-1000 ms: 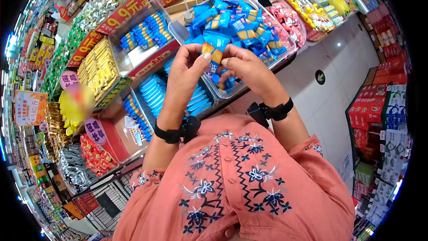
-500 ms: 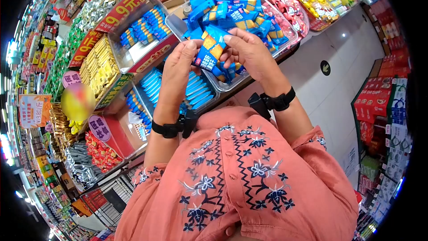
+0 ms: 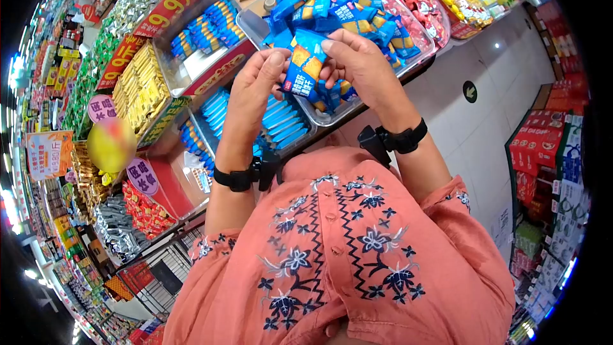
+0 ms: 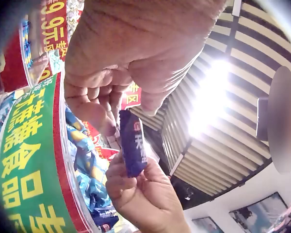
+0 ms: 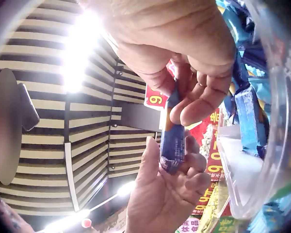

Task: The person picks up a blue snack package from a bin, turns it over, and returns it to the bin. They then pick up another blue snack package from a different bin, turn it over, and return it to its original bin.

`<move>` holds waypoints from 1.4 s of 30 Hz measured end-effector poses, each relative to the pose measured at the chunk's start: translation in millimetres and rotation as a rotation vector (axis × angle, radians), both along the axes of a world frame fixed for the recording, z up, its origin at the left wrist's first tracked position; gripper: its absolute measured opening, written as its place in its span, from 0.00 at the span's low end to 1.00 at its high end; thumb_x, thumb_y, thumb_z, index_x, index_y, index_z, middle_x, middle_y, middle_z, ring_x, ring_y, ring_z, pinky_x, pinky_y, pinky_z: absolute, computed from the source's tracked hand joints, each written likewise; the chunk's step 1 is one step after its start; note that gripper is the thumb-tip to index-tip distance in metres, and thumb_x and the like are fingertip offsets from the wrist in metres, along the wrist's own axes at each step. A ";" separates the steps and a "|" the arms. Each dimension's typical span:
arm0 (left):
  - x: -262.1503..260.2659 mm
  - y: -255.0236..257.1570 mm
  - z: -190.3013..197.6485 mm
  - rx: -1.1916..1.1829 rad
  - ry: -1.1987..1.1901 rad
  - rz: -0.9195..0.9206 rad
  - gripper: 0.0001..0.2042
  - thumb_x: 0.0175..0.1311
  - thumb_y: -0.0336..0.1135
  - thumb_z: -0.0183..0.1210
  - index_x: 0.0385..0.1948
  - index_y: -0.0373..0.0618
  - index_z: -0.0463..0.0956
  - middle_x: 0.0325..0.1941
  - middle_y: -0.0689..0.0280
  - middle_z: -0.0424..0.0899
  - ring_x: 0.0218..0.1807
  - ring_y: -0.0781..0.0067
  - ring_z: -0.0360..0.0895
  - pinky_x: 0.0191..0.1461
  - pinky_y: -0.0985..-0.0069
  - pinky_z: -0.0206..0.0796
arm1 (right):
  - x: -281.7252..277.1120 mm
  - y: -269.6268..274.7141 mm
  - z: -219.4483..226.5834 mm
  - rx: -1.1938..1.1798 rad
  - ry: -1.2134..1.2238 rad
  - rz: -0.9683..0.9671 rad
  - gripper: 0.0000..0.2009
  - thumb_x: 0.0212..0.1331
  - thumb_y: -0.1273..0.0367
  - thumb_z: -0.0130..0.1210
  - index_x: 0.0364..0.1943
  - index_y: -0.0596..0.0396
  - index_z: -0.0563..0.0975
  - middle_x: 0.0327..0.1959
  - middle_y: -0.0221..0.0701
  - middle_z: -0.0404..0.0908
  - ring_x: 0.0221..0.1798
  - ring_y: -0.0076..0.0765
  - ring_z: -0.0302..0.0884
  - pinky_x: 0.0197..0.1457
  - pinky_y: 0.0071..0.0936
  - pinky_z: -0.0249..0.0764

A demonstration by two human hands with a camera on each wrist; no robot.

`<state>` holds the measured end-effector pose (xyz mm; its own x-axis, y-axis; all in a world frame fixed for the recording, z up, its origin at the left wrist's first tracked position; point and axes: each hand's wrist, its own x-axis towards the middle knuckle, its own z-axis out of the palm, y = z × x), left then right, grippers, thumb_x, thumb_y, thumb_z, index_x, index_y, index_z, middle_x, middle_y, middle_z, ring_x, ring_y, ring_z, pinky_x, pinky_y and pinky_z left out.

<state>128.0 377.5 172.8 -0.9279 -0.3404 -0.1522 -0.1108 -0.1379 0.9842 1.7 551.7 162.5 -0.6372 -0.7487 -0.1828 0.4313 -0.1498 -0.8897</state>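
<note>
My right hand [image 3: 361, 64] pinches a small blue biscuit packet [image 3: 305, 67] by its right side, thumb in front and fingers behind. The packet shows golden square biscuits and white lettering on its face. My left hand [image 3: 255, 86] is at the packet's left edge, its thumb lifted off and its fingers loosely bent beside the lower end. In the right wrist view the packet [image 5: 173, 138] stands edge-on, the left hand [image 5: 160, 196] just below it with thumb apart. Behind both hands, a clear plastic bin [image 3: 251, 30] holds a heap of similar blue packets [image 3: 329, 9].
Left of the bin are more trays of blue packets [image 3: 207, 29] and a stack of yellow-wrapped snacks [image 3: 140, 83]. Pink packets [image 3: 418, 6] lie to the right. A shopping cart [image 3: 172, 268] is at lower left; red boxes [image 3: 536, 144] are across the tiled floor [image 3: 440, 134].
The packet has turned so its printed face is fully toward the head camera. The left thumb has come off its front, while the right thumb has moved up onto the packet's upper right side.
</note>
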 end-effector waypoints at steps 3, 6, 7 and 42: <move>-0.9 -2.6 10.5 -0.038 -0.031 -0.026 0.18 0.70 0.46 0.60 0.51 0.42 0.77 0.38 0.73 0.79 0.34 0.89 0.70 0.33 0.89 0.59 | 2.9 -5.2 6.6 0.032 0.097 0.030 0.09 0.70 0.63 0.55 0.38 0.53 0.76 0.28 0.26 0.80 0.28 0.18 0.79 0.31 0.17 0.76; -0.2 -9.2 17.7 -0.107 -0.110 -0.121 0.14 0.70 0.44 0.61 0.47 0.45 0.77 0.33 0.77 0.76 0.29 0.92 0.66 0.30 0.89 0.56 | 3.3 -10.9 4.5 -0.008 0.162 0.108 0.09 0.70 0.62 0.56 0.38 0.53 0.76 0.30 0.26 0.80 0.28 0.18 0.78 0.29 0.18 0.77; 1.2 -9.9 17.9 -0.084 -0.116 -0.120 0.14 0.70 0.44 0.61 0.46 0.45 0.77 0.32 0.78 0.76 0.28 0.92 0.66 0.30 0.89 0.56 | 4.6 -13.2 3.9 -0.013 0.147 0.103 0.10 0.70 0.62 0.55 0.38 0.53 0.76 0.31 0.26 0.80 0.28 0.18 0.78 0.29 0.18 0.77; 15.3 -124.2 18.1 -1.113 0.212 -0.540 0.15 0.58 0.36 0.68 0.47 0.46 0.81 0.41 0.62 0.80 0.46 0.57 0.75 0.53 0.64 0.67 | 48.2 -86.2 3.3 0.231 0.886 0.087 0.13 0.61 0.69 0.60 0.47 0.61 0.77 0.36 0.42 0.80 0.36 0.40 0.79 0.40 0.33 0.74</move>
<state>143.3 253.3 190.9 -0.9598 0.2422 0.1421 0.2801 0.7915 0.5431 50.0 465.5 165.8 -0.5588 -0.8063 0.1940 -0.4206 0.0740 -0.9042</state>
